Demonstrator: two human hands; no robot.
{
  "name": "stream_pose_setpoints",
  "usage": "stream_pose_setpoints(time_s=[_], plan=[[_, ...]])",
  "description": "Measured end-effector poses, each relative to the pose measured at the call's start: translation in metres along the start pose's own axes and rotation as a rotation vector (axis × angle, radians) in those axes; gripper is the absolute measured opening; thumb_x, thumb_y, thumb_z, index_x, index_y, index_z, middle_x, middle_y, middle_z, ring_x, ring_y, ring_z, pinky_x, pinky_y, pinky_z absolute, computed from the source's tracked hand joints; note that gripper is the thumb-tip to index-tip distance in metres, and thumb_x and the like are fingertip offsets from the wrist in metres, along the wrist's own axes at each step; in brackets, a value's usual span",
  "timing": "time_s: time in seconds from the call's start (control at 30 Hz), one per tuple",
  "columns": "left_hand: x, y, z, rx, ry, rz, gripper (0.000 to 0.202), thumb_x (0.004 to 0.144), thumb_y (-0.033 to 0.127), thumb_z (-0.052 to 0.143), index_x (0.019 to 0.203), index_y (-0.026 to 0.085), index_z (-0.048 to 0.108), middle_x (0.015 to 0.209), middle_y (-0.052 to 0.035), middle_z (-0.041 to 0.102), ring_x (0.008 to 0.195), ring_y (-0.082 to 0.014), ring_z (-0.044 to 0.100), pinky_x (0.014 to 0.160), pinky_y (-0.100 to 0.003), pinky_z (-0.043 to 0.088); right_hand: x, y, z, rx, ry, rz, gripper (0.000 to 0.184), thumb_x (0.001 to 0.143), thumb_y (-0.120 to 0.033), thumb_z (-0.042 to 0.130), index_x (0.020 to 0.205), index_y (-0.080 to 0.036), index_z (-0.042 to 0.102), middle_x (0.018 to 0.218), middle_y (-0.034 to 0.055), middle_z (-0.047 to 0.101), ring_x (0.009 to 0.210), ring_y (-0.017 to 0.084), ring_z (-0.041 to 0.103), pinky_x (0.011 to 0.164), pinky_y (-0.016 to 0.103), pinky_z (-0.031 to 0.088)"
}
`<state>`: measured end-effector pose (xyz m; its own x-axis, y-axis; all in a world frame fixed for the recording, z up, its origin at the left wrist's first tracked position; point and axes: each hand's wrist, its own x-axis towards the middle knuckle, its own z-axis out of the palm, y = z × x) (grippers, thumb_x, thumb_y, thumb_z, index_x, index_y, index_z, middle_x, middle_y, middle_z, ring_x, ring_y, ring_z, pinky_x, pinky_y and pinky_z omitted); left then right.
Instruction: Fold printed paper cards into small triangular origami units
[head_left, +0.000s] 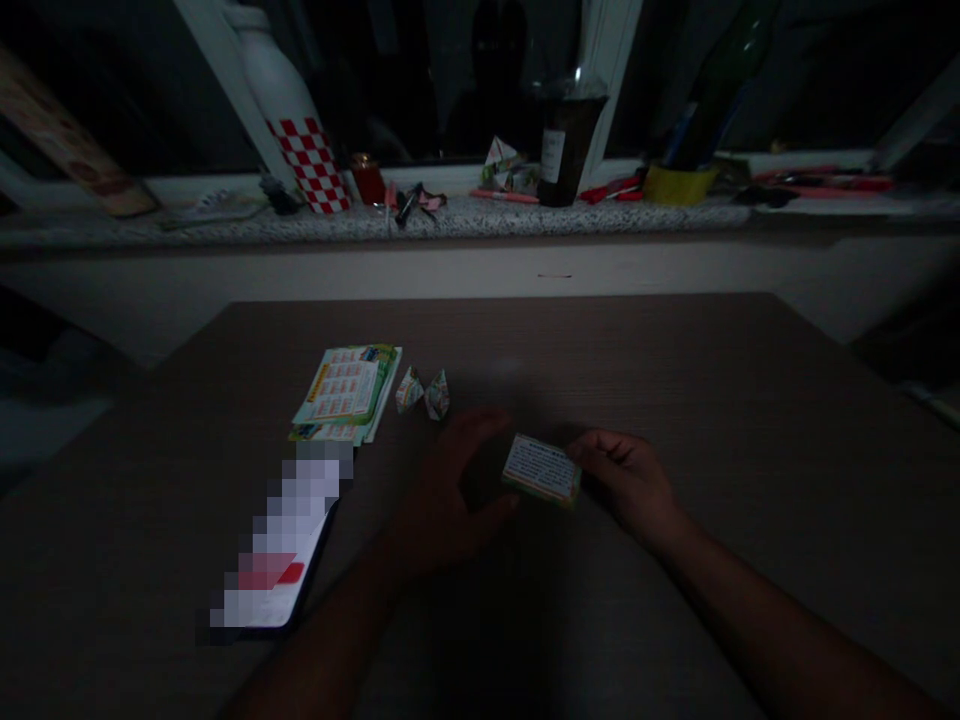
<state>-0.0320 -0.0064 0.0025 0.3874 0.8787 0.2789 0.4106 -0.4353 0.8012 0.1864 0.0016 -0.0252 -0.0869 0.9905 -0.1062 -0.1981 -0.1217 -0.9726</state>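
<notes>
My right hand point(626, 480) pinches the right edge of a small printed paper card point(541, 468), with rows of dark text facing up and a green lower border. To the left of the card, my left hand point(454, 495) has its thumb and fingers spread apart and holds nothing. Just beyond it, two small folded paper pieces point(424, 393) with a printed pattern stand side by side on the table. A stack of printed calendar sheets point(341, 385) lies to their left.
A lit phone point(281, 560), partly pixelated, rests left of my left forearm on the brown table point(637, 360). Along the granite windowsill point(450, 225) stand a red-and-white checked bottle point(307, 140), a dark drink cup point(566, 145), a green bottle point(712, 90) and several pens.
</notes>
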Motion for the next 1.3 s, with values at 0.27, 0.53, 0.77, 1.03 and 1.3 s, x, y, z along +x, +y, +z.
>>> stream_pose_setpoints(time_s=[0.27,0.53,0.77,1.03,1.3], plan=[[-0.003,-0.003,0.005,0.160,-0.114,-0.055,0.049,0.076,0.033,0.070,0.122,0.026,0.056,0.129,-0.0059,0.057,0.120,-0.0255,0.052,0.103,-0.043,0.041,0.002,0.006,-0.001,0.086,-0.072,0.021,0.034,0.075,-0.050,0.069,0.070,-0.017,0.066,0.059,-0.0015,0.058,0.053,0.011,0.052,0.054,0.024,0.041],[-0.001,0.004,0.013,0.037,0.008,-0.310,0.051,0.072,0.043,0.073,0.117,0.024,0.059,0.115,-0.0085,0.065,0.106,-0.0277,0.059,0.092,-0.043,0.045,-0.003,0.005,0.004,0.023,-0.134,-0.075,0.067,0.055,-0.045,0.085,0.114,-0.024,0.061,0.093,0.0052,0.070,0.085,0.022,0.067,0.074,0.032,0.053],[-0.002,0.004,0.018,0.005,-0.036,-0.324,0.057,0.072,0.048,0.071,0.121,0.023,0.056,0.116,-0.0090,0.063,0.106,-0.0271,0.058,0.092,-0.043,0.044,-0.008,0.000,0.014,-0.108,-0.062,-0.078,0.064,0.063,-0.024,0.080,0.122,-0.024,0.055,0.095,0.0031,0.070,0.078,0.016,0.067,0.067,0.026,0.054],[-0.002,0.003,0.018,-0.054,-0.037,-0.345,0.061,0.072,0.048,0.072,0.124,0.023,0.053,0.114,-0.0091,0.064,0.106,-0.0266,0.059,0.092,-0.042,0.045,-0.007,0.001,0.011,-0.085,-0.140,-0.099,0.069,0.067,-0.028,0.079,0.129,-0.025,0.051,0.097,0.0045,0.071,0.086,0.018,0.069,0.075,0.030,0.055],[-0.001,0.004,0.017,-0.195,-0.089,-0.347,0.057,0.076,0.040,0.070,0.127,0.022,0.052,0.116,-0.0108,0.064,0.108,-0.0272,0.059,0.094,-0.042,0.045,-0.007,0.001,0.007,-0.035,-0.251,-0.104,0.064,0.077,-0.034,0.071,0.135,-0.027,0.044,0.115,0.0093,0.067,0.100,0.020,0.067,0.084,0.033,0.052]])
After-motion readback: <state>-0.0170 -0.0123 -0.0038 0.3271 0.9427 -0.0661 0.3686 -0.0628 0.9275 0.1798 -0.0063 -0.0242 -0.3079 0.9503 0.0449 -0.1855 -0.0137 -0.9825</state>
